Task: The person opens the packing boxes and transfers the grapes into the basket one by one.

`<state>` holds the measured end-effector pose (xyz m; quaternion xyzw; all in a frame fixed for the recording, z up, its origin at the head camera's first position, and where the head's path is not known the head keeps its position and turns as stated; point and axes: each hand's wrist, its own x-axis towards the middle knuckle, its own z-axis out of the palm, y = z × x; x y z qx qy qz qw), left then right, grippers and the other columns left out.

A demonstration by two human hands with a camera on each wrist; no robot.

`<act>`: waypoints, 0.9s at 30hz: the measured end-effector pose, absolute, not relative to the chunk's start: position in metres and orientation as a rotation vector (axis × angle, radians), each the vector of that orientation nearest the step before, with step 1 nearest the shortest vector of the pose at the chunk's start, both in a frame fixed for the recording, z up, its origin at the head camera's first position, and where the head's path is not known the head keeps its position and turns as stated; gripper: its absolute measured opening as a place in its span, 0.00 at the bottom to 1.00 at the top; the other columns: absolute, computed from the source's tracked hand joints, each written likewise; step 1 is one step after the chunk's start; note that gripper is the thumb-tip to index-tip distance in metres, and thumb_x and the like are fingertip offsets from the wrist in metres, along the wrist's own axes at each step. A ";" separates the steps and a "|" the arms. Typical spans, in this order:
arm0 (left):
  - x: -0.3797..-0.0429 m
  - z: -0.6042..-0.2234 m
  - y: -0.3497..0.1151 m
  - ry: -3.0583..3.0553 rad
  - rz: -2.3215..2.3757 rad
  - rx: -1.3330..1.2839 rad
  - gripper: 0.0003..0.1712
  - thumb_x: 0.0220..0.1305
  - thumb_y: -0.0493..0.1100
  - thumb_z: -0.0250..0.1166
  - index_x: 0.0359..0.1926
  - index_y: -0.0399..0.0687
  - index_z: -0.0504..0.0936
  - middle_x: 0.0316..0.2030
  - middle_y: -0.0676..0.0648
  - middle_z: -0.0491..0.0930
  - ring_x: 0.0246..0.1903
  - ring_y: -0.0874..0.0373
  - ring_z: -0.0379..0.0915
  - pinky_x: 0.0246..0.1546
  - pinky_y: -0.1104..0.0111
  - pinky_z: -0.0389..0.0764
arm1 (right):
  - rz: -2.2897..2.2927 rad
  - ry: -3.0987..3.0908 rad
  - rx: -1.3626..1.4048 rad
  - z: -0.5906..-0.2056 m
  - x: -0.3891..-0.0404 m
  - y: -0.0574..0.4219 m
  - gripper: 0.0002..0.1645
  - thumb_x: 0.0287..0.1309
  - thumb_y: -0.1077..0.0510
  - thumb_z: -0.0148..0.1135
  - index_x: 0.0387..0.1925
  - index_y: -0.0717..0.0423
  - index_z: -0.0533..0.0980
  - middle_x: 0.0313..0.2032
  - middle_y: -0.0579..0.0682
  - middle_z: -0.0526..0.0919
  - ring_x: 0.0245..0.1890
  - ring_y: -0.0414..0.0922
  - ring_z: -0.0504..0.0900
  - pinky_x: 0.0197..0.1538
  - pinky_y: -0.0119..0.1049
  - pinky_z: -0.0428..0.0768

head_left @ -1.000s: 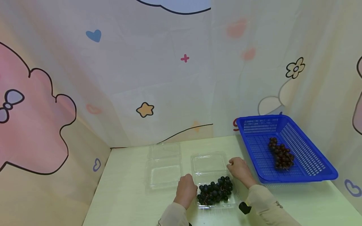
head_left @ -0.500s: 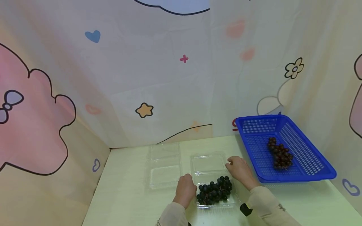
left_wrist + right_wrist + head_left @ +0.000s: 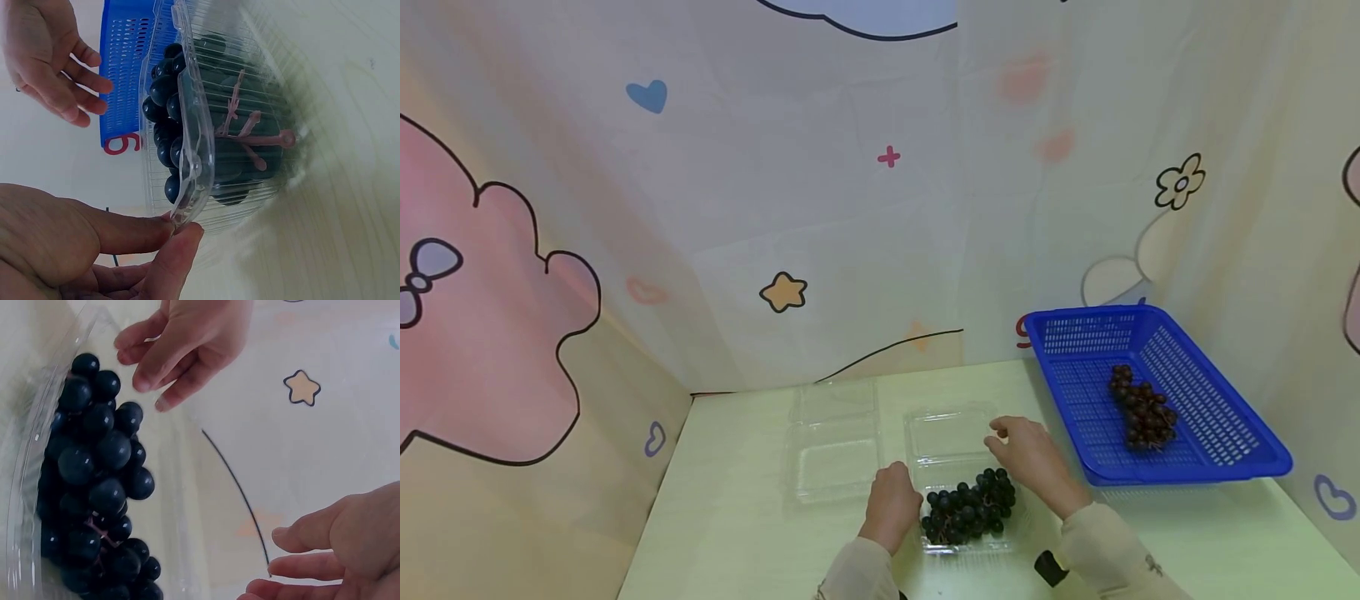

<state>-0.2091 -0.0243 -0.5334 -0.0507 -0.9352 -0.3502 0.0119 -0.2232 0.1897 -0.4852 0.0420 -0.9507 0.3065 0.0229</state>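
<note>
A bunch of dark grapes lies in the base of a clear plastic clamshell box. Its transparent lid lies folded back behind the base. My left hand pinches the box's left rim between thumb and index finger, as the left wrist view shows up close. Over the right side of the box hovers my right hand. Its fingers are loosely spread and hold nothing, seen plainly in the right wrist view.
To the left lies a second clear clamshell box, opened out. A blue plastic basket at the right holds a bunch of reddish-brown grapes. A patterned curtain hangs behind the pale table.
My right hand has shifted slightly left, inward over the lid's right edge, and its fingers have spread. The left hand stays on the box rim, and the grapes have not moved.
</note>
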 end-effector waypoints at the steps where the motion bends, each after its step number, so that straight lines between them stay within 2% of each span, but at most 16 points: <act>1: -0.209 -0.534 -0.024 -2.917 -1.093 -0.158 0.14 0.51 0.22 0.67 0.21 0.39 0.71 0.18 0.45 0.71 0.20 0.55 0.59 0.19 0.65 0.65 | 0.951 -2.944 0.139 -0.483 -0.222 0.188 0.20 0.69 0.59 0.63 0.55 0.70 0.80 0.49 0.64 0.86 0.50 0.62 0.84 0.53 0.58 0.81; 9: -0.210 -0.533 -0.025 -2.915 -1.100 -0.161 0.15 0.51 0.22 0.66 0.21 0.39 0.70 0.18 0.45 0.71 0.19 0.55 0.59 0.19 0.65 0.65 | 0.988 -2.898 0.359 -0.474 -0.208 0.176 0.18 0.66 0.61 0.67 0.53 0.68 0.82 0.49 0.63 0.85 0.47 0.61 0.84 0.49 0.56 0.83; 18: -0.210 -0.532 -0.025 -2.920 -1.093 -0.146 0.12 0.50 0.23 0.68 0.24 0.36 0.73 0.20 0.44 0.73 0.19 0.53 0.64 0.20 0.63 0.69 | 0.997 -2.861 0.573 -0.470 -0.196 0.164 0.16 0.64 0.61 0.70 0.50 0.65 0.84 0.49 0.58 0.86 0.54 0.61 0.81 0.57 0.58 0.78; 27: -0.209 -0.531 -0.024 -2.933 -1.081 -0.128 0.11 0.51 0.24 0.69 0.25 0.36 0.74 0.20 0.43 0.74 0.20 0.53 0.65 0.20 0.62 0.69 | 0.914 -2.801 0.820 -0.471 -0.185 0.156 0.14 0.65 0.60 0.70 0.50 0.62 0.84 0.49 0.55 0.85 0.52 0.57 0.81 0.54 0.55 0.80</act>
